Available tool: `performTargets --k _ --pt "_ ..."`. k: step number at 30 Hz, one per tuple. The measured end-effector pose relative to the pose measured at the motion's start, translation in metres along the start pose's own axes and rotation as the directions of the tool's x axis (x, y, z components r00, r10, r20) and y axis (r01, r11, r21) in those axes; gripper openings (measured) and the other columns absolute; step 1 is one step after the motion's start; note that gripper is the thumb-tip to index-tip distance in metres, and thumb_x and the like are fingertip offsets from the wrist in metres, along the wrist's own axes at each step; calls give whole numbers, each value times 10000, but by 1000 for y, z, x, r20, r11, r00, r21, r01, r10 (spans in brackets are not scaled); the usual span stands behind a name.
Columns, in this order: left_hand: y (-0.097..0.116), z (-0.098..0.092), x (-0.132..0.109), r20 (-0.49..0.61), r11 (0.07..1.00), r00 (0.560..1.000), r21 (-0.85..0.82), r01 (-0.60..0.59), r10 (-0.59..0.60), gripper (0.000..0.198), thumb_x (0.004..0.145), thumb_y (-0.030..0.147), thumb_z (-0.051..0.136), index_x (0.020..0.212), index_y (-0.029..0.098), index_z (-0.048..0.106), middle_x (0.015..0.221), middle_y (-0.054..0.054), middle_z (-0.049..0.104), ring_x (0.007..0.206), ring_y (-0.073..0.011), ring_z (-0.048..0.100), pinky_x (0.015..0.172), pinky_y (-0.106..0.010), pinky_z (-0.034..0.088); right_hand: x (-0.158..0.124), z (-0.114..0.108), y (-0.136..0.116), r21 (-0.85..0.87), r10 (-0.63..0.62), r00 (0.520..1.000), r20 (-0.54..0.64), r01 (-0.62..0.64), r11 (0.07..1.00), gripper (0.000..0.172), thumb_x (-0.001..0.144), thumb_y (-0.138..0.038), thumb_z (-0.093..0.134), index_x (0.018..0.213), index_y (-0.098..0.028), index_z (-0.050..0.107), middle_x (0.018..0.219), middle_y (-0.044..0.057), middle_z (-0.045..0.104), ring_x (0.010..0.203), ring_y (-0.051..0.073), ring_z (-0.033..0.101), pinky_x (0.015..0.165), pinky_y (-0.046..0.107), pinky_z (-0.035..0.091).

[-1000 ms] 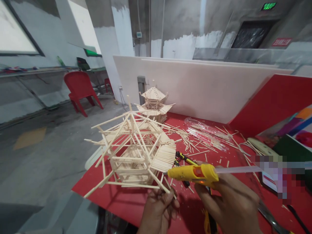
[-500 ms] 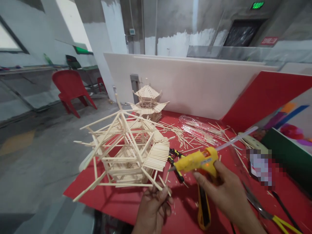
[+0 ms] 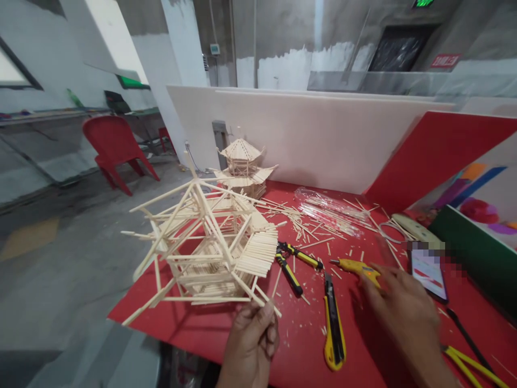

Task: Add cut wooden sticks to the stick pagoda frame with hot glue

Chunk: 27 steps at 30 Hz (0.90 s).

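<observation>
A house-like frame of thin wooden sticks (image 3: pixel 205 242), with one roof side partly covered in short slats, stands at the red table's front left. My left hand (image 3: pixel 252 334) is closed at its near right corner, thumb and fingers pinching a wooden stick (image 3: pixel 266 299). My right hand (image 3: pixel 399 307), blurred, is at the back end of a yellow hot glue gun (image 3: pixel 357 267), which is low over or on the table, nozzle pointing left. Its fingers are around the handle, partly hiding it. Between the hands lies a yellow utility knife (image 3: pixel 334 328).
Black-and-yellow pliers (image 3: pixel 291 272) lie right of the frame. Loose sticks (image 3: pixel 299 221) and a plastic bag of sticks (image 3: pixel 331 213) are behind them. A finished-looking stick pagoda (image 3: pixel 241 167) stands at the back. At right are a phone (image 3: pixel 428 275) and yellow-handled tool (image 3: pixel 468 366).
My right hand has carried the glue gun down and right, away from the frame's corner, uncovering the utility knife and pliers. My left hand stays at the corner stick.
</observation>
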<state>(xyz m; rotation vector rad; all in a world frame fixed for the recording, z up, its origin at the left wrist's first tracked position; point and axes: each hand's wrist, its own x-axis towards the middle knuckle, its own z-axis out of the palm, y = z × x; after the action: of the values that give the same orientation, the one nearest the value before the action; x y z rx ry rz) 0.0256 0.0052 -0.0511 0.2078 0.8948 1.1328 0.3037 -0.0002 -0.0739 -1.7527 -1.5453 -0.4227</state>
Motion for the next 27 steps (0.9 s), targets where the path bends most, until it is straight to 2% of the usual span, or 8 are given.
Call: performTargets --k 2,4,5,7,17,20,24,27 --pt "1 4 -2 19 999 999 -32 30 -30 370 523 283 937 656 149 618 522 58 566 411 -28 432 370 -133 274 3 -10 -47 141 -150 988 33 144 979 236 869 -389 647 1019 -213 694 923 64 704 849 216 655 738 337 505" --pt "2 8 -4 44 997 998 -52 58 -55 392 505 290 944 615 144 598 505 58 558 393 -17 405 361 -130 256 3 -17 -91 370 -377 924 61 330 869 155 849 -275 692 996 -226 680 856 30 692 798 173 648 711 295 504" --pt "1 9 -4 47 996 997 -56 67 -64 407 484 297 951 603 141 594 496 59 556 384 -14 398 356 -129 250 2 -18 -108 434 -435 899 55 370 821 178 840 -210 692 1016 -221 671 842 25 692 767 162 641 702 295 501" --pt "0 12 -4 33 995 997 -55 78 -77 431 439 309 965 605 136 607 487 58 565 373 -12 404 350 -127 247 -1 -17 -131 506 -441 897 6 378 776 207 840 -122 665 1035 -191 655 821 33 690 732 153 627 677 296 497" --pt "2 15 -3 32 997 999 -68 38 -36 431 427 302 965 665 144 642 488 57 573 355 -16 386 329 -129 229 4 -4 -149 567 -353 933 -76 331 754 176 850 -44 592 966 -163 648 767 46 673 682 140 603 614 270 515" --pt "5 7 -1 -1 999 1000 -53 -12 12 416 459 291 948 723 148 660 532 46 596 365 -18 383 332 -134 239 12 -1 -157 583 -312 948 -62 288 760 163 855 -50 593 962 -160 650 774 46 670 700 144 607 631 280 504" --pt "15 -8 2 -85 992 990 -50 -117 113 315 523 227 891 676 153 626 561 36 595 412 -35 415 374 -148 307 25 5 -169 636 -321 947 -3 249 730 145 872 -73 590 956 -170 658 779 33 669 706 139 601 641 286 490" --pt "23 -14 3 -76 990 989 -51 -130 126 279 556 221 860 698 160 628 558 39 582 413 -36 388 380 -155 304 31 9 -176 634 -332 943 -2 258 729 147 863 -72 600 951 -167 671 754 31 664 680 143 593 609 283 474"
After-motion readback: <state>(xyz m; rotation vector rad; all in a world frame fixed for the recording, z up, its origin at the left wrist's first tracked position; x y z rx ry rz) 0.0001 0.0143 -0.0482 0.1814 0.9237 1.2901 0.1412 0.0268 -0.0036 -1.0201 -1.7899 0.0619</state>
